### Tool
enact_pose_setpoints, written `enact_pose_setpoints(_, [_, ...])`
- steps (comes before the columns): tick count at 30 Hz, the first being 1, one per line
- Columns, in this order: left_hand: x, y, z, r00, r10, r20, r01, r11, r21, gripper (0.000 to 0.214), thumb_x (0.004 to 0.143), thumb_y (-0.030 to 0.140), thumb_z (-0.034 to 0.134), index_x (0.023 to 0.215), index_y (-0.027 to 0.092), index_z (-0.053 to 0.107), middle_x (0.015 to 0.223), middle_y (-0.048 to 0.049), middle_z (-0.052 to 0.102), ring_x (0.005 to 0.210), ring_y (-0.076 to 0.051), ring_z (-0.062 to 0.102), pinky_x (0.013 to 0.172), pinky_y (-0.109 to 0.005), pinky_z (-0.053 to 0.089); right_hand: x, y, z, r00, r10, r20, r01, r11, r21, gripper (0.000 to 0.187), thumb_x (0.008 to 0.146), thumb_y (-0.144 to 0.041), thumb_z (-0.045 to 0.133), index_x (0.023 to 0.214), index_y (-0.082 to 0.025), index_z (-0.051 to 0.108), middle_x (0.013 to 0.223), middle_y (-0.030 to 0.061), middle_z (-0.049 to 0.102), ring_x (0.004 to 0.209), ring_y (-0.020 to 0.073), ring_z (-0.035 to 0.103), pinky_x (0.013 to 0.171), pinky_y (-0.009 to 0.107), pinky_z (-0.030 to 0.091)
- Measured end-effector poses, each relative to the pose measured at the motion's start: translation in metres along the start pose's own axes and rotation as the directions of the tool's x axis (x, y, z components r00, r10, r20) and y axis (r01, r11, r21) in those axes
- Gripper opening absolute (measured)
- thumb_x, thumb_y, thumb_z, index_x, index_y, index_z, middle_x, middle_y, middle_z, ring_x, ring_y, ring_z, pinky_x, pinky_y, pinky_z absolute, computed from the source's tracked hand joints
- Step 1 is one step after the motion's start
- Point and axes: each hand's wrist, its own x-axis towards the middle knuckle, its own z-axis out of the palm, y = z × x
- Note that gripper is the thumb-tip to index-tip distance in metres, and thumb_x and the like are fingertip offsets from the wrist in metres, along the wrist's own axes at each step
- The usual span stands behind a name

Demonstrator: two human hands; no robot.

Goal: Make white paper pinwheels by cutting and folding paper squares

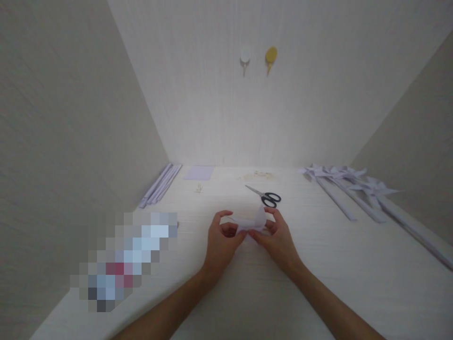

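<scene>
Between my two hands is a small sheet of white paper [249, 224], bent up with a raised flap on its right side. My left hand [222, 236] grips its left part, thumb in front and fingers curled behind. On the other side my right hand [274, 233] pinches the paper, and both thumbs nearly meet at its lower edge. A pair of scissors [265, 196] with black handles lies just beyond my hands, blades pointing left.
Rolled paper sticks [161, 185] lie at the back left, beside a flat paper square [198, 173]. Small tan bits [264, 174] lie near the wall. Paper pinwheels [375, 187] on sticks rest at the right. A blurred-out object [130, 255] is at the left. Two hooks [271, 55] hang on the wall.
</scene>
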Motion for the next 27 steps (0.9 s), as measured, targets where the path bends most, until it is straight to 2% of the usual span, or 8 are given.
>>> enact_pose_setpoints(8, [0.002, 0.0, -0.001, 0.999, -0.027, 0.021, 0.028, 0.999, -0.035, 0.046, 0.054, 0.012, 0.062, 0.094, 0.018, 0.039, 0.051, 0.0072, 0.053, 0.047, -0.008, 0.05, 0.048, -0.017, 0.037, -0.001, -0.001, 0.0, 1.0, -0.008, 0.026, 0.008, 1.0, 0.002, 0.051, 0.057, -0.025, 0.066, 0.098, -0.022, 0.035, 0.079, 0.0036, 0.064, 0.071, 0.0189, 0.061, 0.063, 0.032, 0.047])
enact_pose_setpoints(14, [0.004, 0.003, -0.003, 0.997, -0.056, 0.047, 0.06, 0.995, -0.08, 0.044, 0.055, 0.014, 0.063, 0.093, 0.018, 0.039, 0.056, 0.0035, 0.059, 0.052, -0.011, 0.055, 0.051, -0.02, 0.041, -0.001, -0.002, 0.0, 0.997, -0.073, 0.025, 0.074, 0.996, -0.042, 0.057, 0.055, -0.027, 0.068, 0.1, -0.023, 0.034, 0.079, 0.0017, 0.061, 0.069, 0.0177, 0.059, 0.061, 0.031, 0.046])
enact_pose_setpoints(17, [0.01, 0.007, -0.01, 0.997, -0.076, -0.015, 0.075, 0.994, -0.076, 0.043, 0.054, 0.015, 0.064, 0.09, 0.019, 0.042, 0.055, 0.0054, 0.057, 0.051, -0.01, 0.055, 0.05, -0.02, 0.041, 0.005, -0.002, -0.009, 0.98, -0.193, -0.051, 0.185, 0.975, -0.122, 0.05, 0.057, -0.027, 0.066, 0.098, -0.022, 0.038, 0.074, -0.0007, 0.058, 0.074, 0.0167, 0.056, 0.069, 0.031, 0.043])
enact_pose_setpoints(19, [0.016, 0.01, -0.018, 0.994, -0.074, -0.079, 0.068, 0.995, -0.079, 0.041, 0.052, 0.015, 0.066, 0.087, 0.019, 0.045, 0.055, 0.0064, 0.055, 0.05, -0.009, 0.054, 0.049, -0.018, 0.04, 0.012, 0.001, -0.019, 0.951, -0.279, -0.134, 0.254, 0.951, -0.176, 0.03, 0.066, -0.028, 0.058, 0.091, -0.02, 0.044, 0.071, -0.0005, 0.056, 0.072, 0.0151, 0.055, 0.073, 0.031, 0.041])
enact_pose_setpoints(21, [0.023, 0.01, -0.028, 0.984, -0.085, -0.155, 0.069, 0.992, -0.103, 0.039, 0.051, 0.018, 0.067, 0.083, 0.018, 0.045, 0.057, 0.0057, 0.056, 0.049, -0.009, 0.054, 0.046, -0.018, 0.04, 0.019, 0.006, -0.03, 0.921, -0.338, -0.195, 0.265, 0.908, -0.324, 0.015, 0.067, -0.029, 0.056, 0.077, -0.018, 0.05, 0.068, 0.0011, 0.054, 0.066, 0.0147, 0.052, 0.07, 0.031, 0.041])
enact_pose_setpoints(23, [0.031, 0.008, -0.038, 0.98, -0.081, -0.184, 0.054, 0.987, -0.15, 0.037, 0.05, 0.02, 0.068, 0.078, 0.018, 0.044, 0.059, 0.0057, 0.057, 0.048, -0.008, 0.053, 0.046, -0.017, 0.039, 0.023, 0.01, -0.039, 0.933, -0.327, -0.149, 0.227, 0.857, -0.463, 0.013, 0.067, -0.029, 0.054, 0.071, -0.016, 0.053, 0.066, 0.0023, 0.054, 0.062, 0.0152, 0.05, 0.064, 0.03, 0.041])
enact_pose_setpoints(24, [0.034, 0.006, -0.042, 0.977, -0.062, -0.202, 0.027, 0.985, -0.173, 0.036, 0.05, 0.02, 0.068, 0.077, 0.018, 0.044, 0.058, 0.0066, 0.056, 0.047, -0.008, 0.053, 0.045, -0.017, 0.039, 0.024, 0.011, -0.042, 0.939, -0.311, -0.147, 0.202, 0.844, -0.498, 0.014, 0.068, -0.03, 0.053, 0.071, -0.016, 0.054, 0.065, 0.0024, 0.054, 0.059, 0.015, 0.048, 0.059, 0.029, 0.04])
enact_pose_setpoints(27, [0.04, 0.002, -0.048, 0.978, -0.041, -0.204, -0.007, 0.974, -0.228, 0.036, 0.05, 0.021, 0.068, 0.076, 0.018, 0.042, 0.059, 0.0061, 0.056, 0.047, -0.008, 0.054, 0.045, -0.018, 0.04, 0.023, 0.014, -0.045, 0.957, -0.288, -0.032, 0.216, 0.783, -0.583, 0.015, 0.07, -0.03, 0.052, 0.073, -0.016, 0.055, 0.061, 0.0013, 0.052, 0.055, 0.0137, 0.046, 0.052, 0.026, 0.037])
